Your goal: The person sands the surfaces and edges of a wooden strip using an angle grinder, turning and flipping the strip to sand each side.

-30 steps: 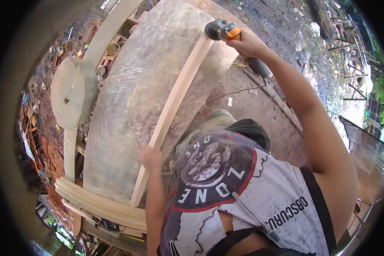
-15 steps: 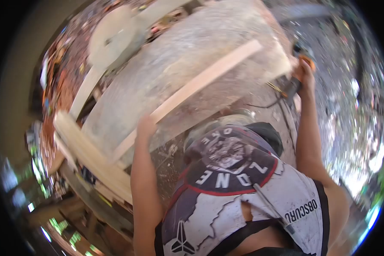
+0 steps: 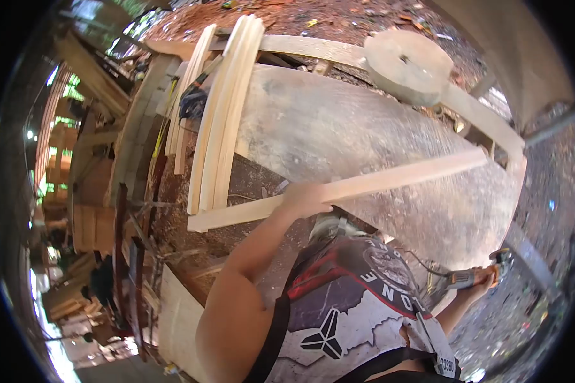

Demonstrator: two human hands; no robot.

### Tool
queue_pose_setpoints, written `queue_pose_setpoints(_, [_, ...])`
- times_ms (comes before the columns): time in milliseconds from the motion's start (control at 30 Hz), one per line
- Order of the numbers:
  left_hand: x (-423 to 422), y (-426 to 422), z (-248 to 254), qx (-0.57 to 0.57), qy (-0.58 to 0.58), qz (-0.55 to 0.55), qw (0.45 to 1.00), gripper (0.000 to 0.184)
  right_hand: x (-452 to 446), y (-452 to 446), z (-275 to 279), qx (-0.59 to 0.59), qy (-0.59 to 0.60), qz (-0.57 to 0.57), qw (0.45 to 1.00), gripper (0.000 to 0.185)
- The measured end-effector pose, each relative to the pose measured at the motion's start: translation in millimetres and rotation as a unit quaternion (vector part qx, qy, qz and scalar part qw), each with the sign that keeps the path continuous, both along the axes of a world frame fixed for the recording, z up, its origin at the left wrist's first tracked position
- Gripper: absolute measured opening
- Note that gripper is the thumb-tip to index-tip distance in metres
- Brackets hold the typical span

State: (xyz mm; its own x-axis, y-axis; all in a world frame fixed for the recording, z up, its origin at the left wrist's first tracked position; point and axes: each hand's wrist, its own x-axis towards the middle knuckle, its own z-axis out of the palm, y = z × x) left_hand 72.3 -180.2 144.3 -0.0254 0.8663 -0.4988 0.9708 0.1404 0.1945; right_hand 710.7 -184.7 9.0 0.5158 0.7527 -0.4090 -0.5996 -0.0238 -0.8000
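My left hand point(image 3: 303, 199) is closed around a long pale wooden strip point(image 3: 396, 177). The strip lies slanting over the worn plywood tabletop point(image 3: 338, 121), its left end past the board's edge by a stack of similar strips point(image 3: 227, 115). Off the tabletop's right front corner, my right hand point(image 3: 481, 284) grips an orange and grey corded power tool, which looks like an angle grinder point(image 3: 466, 278). The tool's round head points away from me. My fingers on the strip are slightly blurred.
A round wooden disc point(image 3: 406, 64) with a centre hole sits on a plank along the table's far edge. Left of the stack lies a dark blue tool point(image 3: 193, 102). The grinder's cord point(image 3: 425, 263) runs back toward my body. Timber posts and boards stand at left.
My view has swung left, bringing the stacked strips and the workshop into sight. The left hand still holds the strip, and the right hand still holds the grinder.
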Motion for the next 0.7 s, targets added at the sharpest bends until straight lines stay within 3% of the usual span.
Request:
queue_pose_setpoints(133, [-52, -26, 13, 0.059, -0.024, 0.136, 0.989, 0.054, -46, 27, 0, 0.004, -0.041, 0.010, 0.999, 0.039])
queue_pose_setpoints(200, [-82, -34, -3, 0.074, -0.033, 0.170, 0.982, 0.053, -89, 36, 22, 0.001, -0.048, 0.029, 0.998, 0.038])
queue_pose_setpoints(267, [-111, -48, -28, 0.111, -0.003, 0.199, 0.974, 0.039, -117, 46, 29, 0.003, -0.047, 0.034, 0.998, 0.036])
queue_pose_setpoints(400, [-161, -62, -63, 0.121, -0.011, 0.213, 0.970, 0.035, -164, 59, 42, -0.002, -0.018, 0.041, 0.999, 0.035])
queue_pose_setpoints(500, [-204, -51, -78, 0.157, -0.015, 0.294, 0.943, 0.032, -223, 59, 70, 0.029, -0.044, 0.014, 0.999, 0.037])
queue_pose_setpoints(633, [-285, 5, -101, 0.189, -0.011, 0.375, 0.907, 0.051, -270, 61, 68, 0.017, -0.011, 0.020, 1.000, 0.041])
queue_pose_setpoints(700, [-322, 38, -92, 0.191, 0.001, 0.342, 0.920, 0.058, -299, 62, 68, 0.025, -0.029, 0.035, 0.999, 0.042])
